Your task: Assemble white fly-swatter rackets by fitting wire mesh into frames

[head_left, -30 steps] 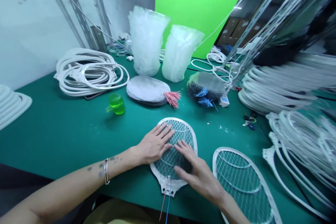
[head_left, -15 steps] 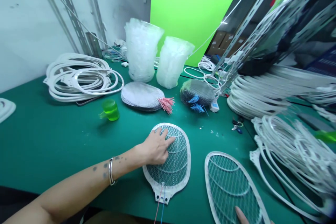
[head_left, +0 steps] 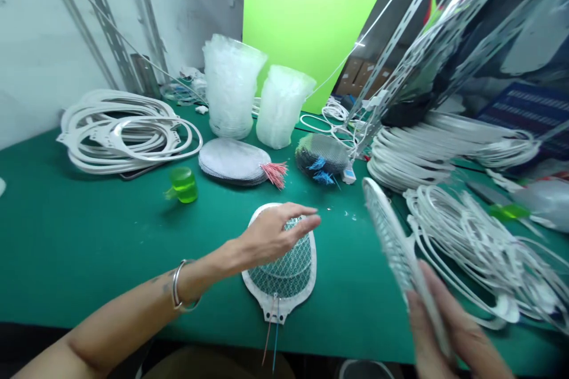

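A white oval racket head with mesh lies flat on the green table, a red and a blue wire trailing from its neck toward me. Over it hovers my left hand, fingers stretched out to the right and holding nothing; it covers part of the mesh. At the right, my right hand grips a second white racket head, tilted up nearly on edge. That one is blurred by motion, so its mesh shows only faintly.
Mesh sheets with pink wires and darker mesh with blue wires lie ahead. White frames are piled left and right. A green cup stands left. Two translucent stacks stand behind, near a metal upright.
My right hand has lifted the second racket head off the table and turned it up on edge. My left hand has risen off the mesh and moved right, its fingers now extended.
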Demonstrator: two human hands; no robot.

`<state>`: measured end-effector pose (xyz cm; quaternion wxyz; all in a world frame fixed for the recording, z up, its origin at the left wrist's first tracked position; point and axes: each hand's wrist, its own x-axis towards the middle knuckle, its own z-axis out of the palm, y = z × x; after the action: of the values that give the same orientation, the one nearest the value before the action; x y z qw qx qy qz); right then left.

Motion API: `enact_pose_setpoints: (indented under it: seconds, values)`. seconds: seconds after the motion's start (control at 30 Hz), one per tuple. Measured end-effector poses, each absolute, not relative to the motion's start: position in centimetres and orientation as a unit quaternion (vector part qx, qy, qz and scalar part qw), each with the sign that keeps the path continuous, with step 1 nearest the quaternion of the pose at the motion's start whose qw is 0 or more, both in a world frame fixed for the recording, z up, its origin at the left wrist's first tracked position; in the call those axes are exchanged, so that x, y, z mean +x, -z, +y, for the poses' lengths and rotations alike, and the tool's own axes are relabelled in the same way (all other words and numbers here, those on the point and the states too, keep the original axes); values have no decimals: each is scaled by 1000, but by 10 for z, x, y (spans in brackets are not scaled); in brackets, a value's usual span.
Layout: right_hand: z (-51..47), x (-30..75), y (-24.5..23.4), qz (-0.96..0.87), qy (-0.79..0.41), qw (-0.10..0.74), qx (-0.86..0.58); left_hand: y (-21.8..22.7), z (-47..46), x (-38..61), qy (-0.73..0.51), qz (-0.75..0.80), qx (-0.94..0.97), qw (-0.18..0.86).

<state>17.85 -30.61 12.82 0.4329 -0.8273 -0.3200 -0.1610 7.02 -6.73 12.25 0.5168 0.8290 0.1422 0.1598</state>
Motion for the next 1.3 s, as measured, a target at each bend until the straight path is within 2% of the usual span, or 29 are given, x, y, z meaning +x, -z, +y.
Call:
enact_pose_setpoints:
  seconds: [0.07,0.1,0.2,0.27,0.37,0.43,0.5,0.57,0.77,0.87,1.03,1.2,1.3]
  values:
    - [-280,157,-130,-426,204,378,-796,-140,-83,60,-199,150,675,694]
    - [-267,147,-129,-497,228,337,-767,-145,-89,55,-209,160,614,744]
    - [-241,122,-125,-659,233,243,-673,-142,-90,38,-237,232,526,784]
    - [-237,120,-123,-656,164,288,-678,-131,-76,26,-239,280,501,783]
    - [-244,143,-120,-449,12,436,-780,-113,-44,11,-189,308,495,790]
    - [-247,166,-110,-263,-159,499,-811,-103,-28,8,-127,301,507,798]
    - [-245,184,-93,-155,-323,519,-776,-94,-21,12,-75,294,524,796]
    - [-241,191,-75,-117,-392,534,-740,-84,-22,20,-56,306,543,780]
    - [-233,195,-47,-77,-363,561,-740,-48,-30,37,-132,394,717,560]
    - [-231,203,-40,-107,-345,551,-752,-41,-27,37,-148,428,735,505]
    - [-227,211,-28,-164,-323,476,-801,-46,-26,39,-153,483,746,431]
    - [-227,212,-33,-202,-259,357,-874,-51,-27,40,-124,510,760,383]
    - [-226,212,-36,-245,-223,317,-889,-51,-27,41,-103,525,766,356]
